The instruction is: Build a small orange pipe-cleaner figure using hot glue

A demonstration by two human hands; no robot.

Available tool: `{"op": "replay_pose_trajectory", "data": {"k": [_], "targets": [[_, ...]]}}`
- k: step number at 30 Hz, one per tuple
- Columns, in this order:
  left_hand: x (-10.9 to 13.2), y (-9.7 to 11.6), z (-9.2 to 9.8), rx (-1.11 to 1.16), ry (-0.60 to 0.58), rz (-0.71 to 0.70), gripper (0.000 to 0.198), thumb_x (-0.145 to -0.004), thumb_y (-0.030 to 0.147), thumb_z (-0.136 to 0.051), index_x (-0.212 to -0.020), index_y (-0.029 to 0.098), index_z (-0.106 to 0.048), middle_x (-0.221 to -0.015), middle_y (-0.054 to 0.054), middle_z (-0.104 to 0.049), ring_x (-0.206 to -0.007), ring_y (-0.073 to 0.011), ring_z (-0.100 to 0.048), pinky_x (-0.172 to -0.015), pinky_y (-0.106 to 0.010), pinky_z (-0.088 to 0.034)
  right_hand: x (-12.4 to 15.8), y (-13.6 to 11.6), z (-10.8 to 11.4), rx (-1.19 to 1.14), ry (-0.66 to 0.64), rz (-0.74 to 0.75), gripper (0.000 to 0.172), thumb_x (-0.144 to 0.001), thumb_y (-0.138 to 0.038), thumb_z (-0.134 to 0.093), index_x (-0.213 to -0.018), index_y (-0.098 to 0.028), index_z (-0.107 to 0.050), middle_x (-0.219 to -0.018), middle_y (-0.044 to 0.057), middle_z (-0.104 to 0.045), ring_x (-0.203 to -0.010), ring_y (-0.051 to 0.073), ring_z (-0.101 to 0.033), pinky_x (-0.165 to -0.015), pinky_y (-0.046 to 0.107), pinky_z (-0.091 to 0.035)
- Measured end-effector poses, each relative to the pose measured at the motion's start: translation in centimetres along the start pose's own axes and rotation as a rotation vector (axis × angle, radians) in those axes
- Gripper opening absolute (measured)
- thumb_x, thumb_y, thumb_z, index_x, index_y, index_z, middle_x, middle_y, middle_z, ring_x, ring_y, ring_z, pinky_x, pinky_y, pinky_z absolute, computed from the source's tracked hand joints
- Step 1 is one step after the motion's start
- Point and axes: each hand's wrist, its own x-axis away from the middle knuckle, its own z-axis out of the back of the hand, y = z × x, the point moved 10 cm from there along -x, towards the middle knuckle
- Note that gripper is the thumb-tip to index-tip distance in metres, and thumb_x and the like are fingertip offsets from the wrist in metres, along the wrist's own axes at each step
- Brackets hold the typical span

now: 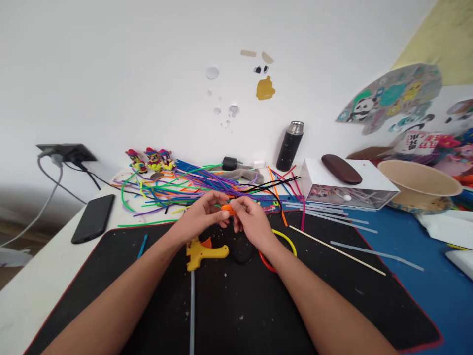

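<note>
Both of my hands meet above the back part of the black mat [148, 305]. Between their fingertips is a small orange piece [228, 210]. My left hand [201, 214] pinches its left side, and my right hand [253, 222] has thumb and fingers closed on its right side. Below my left hand lies a yellow glue gun [207, 252] with an orange trigger and a clear glue stick running toward the front edge. A yellow and red ring [290, 240] lies partly under my right wrist. A short blue twisted piece [143, 245] rests near my left forearm.
Behind the mat lie many coloured pipe cleaners [207, 180]. A black phone [93, 218] is at left. At right are glue sticks, a wooden stick [336, 250], a white box [354, 172] and a bowl [417, 177]. A black bottle [290, 148] stands by the wall.
</note>
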Motion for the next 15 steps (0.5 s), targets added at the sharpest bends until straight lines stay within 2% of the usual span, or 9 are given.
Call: {"op": "replay_pose_trajectory", "data": {"k": [2,4,9,15], "targets": [[0.05,0.20,-0.15,-0.006,0.018,-0.023,0.053,-0.074,0.037,-0.091,-0.112,0.020,-0.058,-0.103,-0.003,-0.066,-0.080,-0.0156,-0.071,-0.069,-0.029,-0.060,0.03,-0.01,-0.04,-0.025,0.000,-0.008,0.040,-0.092,-0.061,-0.066,-0.089,-0.022,-0.057,-0.051,-0.007,-0.055,-0.040,0.012,-0.051,-0.042,0.024,-0.034],[0.05,0.32,-0.22,-0.029,0.038,-0.043,0.050,-0.073,0.035,-0.091,-0.107,0.020,-0.058,-0.100,-0.001,-0.065,-0.078,-0.0143,-0.069,-0.068,-0.028,-0.059,0.11,-0.10,-0.15,-0.043,-0.004,-0.011,0.041,-0.092,-0.062,-0.065,-0.088,-0.022,-0.057,-0.051,-0.007,-0.055,-0.040,0.011,-0.051,-0.042,0.023,-0.034],[-0.05,0.19,-0.06,-0.085,0.070,-0.066,0.043,-0.079,0.041,-0.086,-0.104,0.019,-0.060,-0.079,0.001,-0.067,-0.069,-0.0154,-0.068,-0.064,-0.029,-0.058,0.27,-0.16,-0.37,-0.051,-0.016,-0.025,0.043,-0.092,-0.064,-0.063,-0.088,-0.022,-0.057,-0.051,-0.008,-0.054,-0.040,0.011,-0.051,-0.042,0.023,-0.033],[-0.13,0.26,0.48,-0.068,0.086,-0.086,0.042,-0.082,0.043,-0.084,-0.105,0.019,-0.058,-0.081,0.001,-0.070,-0.068,-0.0155,-0.069,-0.061,-0.028,-0.059,0.20,0.00,-0.23,-0.081,-0.002,-0.031,0.045,-0.091,-0.066,-0.063,-0.092,-0.022,-0.057,-0.060,-0.007,-0.058,-0.041,0.011,-0.054,-0.041,0.022,-0.035]]}}
